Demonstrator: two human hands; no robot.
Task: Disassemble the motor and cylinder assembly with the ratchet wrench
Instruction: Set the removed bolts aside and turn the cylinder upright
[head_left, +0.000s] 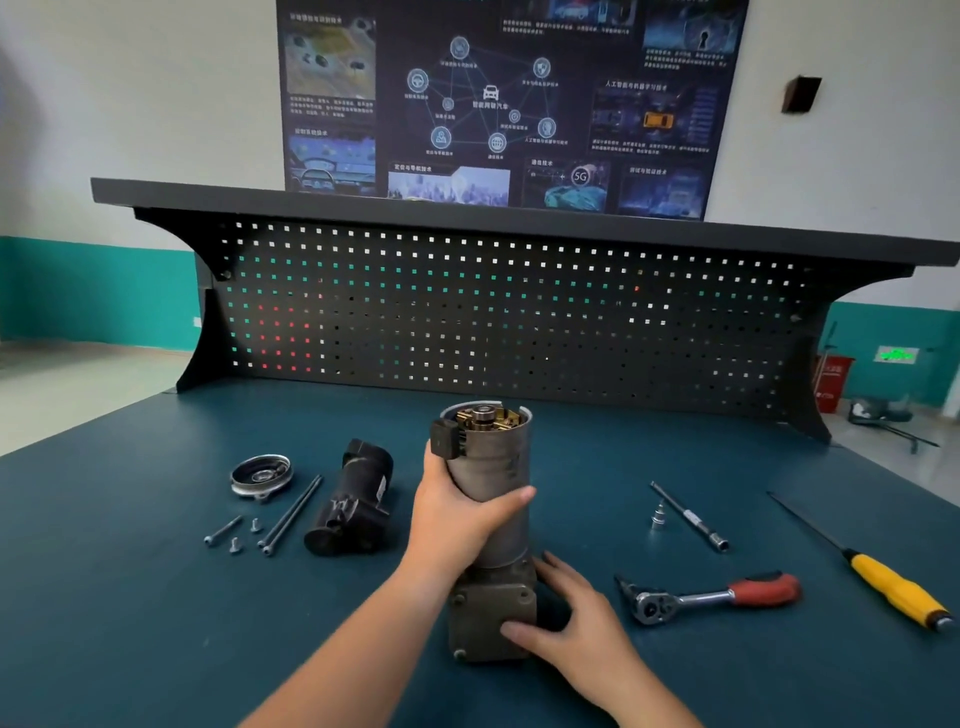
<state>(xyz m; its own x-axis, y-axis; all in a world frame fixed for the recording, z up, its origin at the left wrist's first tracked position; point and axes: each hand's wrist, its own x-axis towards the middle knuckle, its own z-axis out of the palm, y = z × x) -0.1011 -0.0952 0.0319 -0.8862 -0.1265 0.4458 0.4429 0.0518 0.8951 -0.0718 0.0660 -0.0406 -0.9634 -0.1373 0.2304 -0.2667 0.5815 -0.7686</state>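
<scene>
Standing upright near the middle of the bench (156, 597), toward its front edge, the motor and cylinder assembly (493, 462) is the biggest piece; its top is open and brass-coloured internals show. The left hand (457, 512) has its fingers wrapped round the grey tube, seemingly to steady or lift it. The right hand (569, 618) clamps the square base block (488, 608) between thumb and fingers, likely bracing it so the two can part. A black housing (353, 506) lies toward the left edge, out of the way. The ratchet wrench (711, 597) rests unheld on the right, within reach, a yellow screwdriver (893, 587) nearer the right edge. Smaller still are the extension bar (688, 514) and socket (658, 517) behind the wrench, then the end cap (261, 475), long bolts (291, 514) and screws (236, 543) grouped at left
</scene>
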